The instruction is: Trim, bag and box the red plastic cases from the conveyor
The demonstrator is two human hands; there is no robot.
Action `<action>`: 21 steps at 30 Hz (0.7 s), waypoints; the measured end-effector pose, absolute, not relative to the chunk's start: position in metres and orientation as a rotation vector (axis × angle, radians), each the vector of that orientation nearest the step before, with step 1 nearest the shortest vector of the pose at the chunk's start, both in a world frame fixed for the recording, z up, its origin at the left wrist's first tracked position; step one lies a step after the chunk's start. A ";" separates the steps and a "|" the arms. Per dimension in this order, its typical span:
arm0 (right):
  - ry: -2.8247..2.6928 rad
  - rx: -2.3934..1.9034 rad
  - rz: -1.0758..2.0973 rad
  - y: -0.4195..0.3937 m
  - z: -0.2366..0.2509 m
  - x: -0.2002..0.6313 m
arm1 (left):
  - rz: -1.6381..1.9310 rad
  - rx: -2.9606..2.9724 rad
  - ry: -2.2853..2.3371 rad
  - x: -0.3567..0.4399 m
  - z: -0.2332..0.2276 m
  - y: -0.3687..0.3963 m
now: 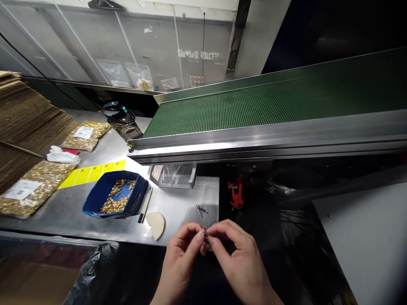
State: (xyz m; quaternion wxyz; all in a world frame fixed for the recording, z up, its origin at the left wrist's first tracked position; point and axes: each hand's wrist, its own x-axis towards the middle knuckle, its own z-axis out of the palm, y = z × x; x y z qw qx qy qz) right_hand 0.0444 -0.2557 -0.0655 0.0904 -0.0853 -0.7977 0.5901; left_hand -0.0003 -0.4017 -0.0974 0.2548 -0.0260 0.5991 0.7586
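Worn on the head, looking forward and down from close above the left hand [179,260] and right hand [240,258], lower centre, across the desk [184,203], left.

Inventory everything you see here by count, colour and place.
Bench: 1, silver, left-centre
Conveyor: 1, green, rear right
Bin: 1, blue, on bench
Parts: many, gold, in bin
Filled bags: 2, gold contents, bench left
Label strip: 1, yellow, behind bin
Crumpled item: 1, white, between bags
Bottle: 1, dark, by conveyor
Tray: 1, clear, before conveyor
Slim tool: 1, white and black, beside bin
Notched disc: 1, beige, near bin
Clippers: 1, silver, bench edge
Hand tool: 1, red, beside bench
Cardboard stack: 1, brown, far left
Lined box: 1, brown, lower left
Wall packets: at least 2, clear, rear wall
Small piece: 1, goldish, between fingertips
Left hand: 1, bare, foreground
Right hand: 1, bare, foreground
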 end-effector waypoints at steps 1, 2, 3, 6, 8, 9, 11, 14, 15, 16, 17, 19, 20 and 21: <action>-2.363 -0.251 1.765 -0.255 -0.066 0.044 | 2.034 -0.060 1.671 0.000 -0.098 -0.402; -2.356 -0.247 1.773 -0.255 -0.068 0.044 | 2.011 -0.053 1.708 0.000 -0.099 -0.402; -2.352 -0.240 1.778 -0.256 -0.069 0.044 | 1.991 -0.044 1.738 0.001 -0.099 -0.402; -2.369 -0.198 1.777 -0.256 -0.075 0.045 | 1.947 -0.022 1.793 0.001 -0.098 -0.402; -2.389 -0.155 1.750 -0.256 -0.078 0.046 | 1.935 -0.018 1.796 0.000 -0.098 -0.403; -2.397 -0.129 1.736 -0.255 -0.079 0.046 | 1.932 -0.016 1.788 -0.001 -0.098 -0.404; -2.424 -0.060 1.713 -0.254 -0.080 0.046 | 1.921 -0.004 1.766 -0.002 -0.099 -0.407; -2.478 0.027 1.721 -0.252 -0.079 0.045 | 1.925 -0.004 1.702 -0.004 -0.104 -0.412; -2.486 0.040 1.744 -0.251 -0.078 0.045 | 1.935 -0.011 1.666 -0.004 -0.106 -0.413; -2.484 0.043 1.776 -0.251 -0.079 0.045 | 1.945 -0.022 1.626 -0.004 -0.108 -0.413; -2.470 0.037 1.816 -0.251 -0.079 0.045 | 1.956 -0.035 1.582 -0.004 -0.110 -0.413; -2.421 0.008 1.890 -0.251 -0.082 0.045 | 1.968 -0.064 1.488 -0.004 -0.113 -0.411; -2.399 -0.013 1.905 -0.251 -0.084 0.045 | 1.972 -0.079 1.442 -0.004 -0.114 -0.410; -2.383 -0.039 1.904 -0.250 -0.086 0.046 | 1.974 -0.090 1.398 -0.004 -0.114 -0.409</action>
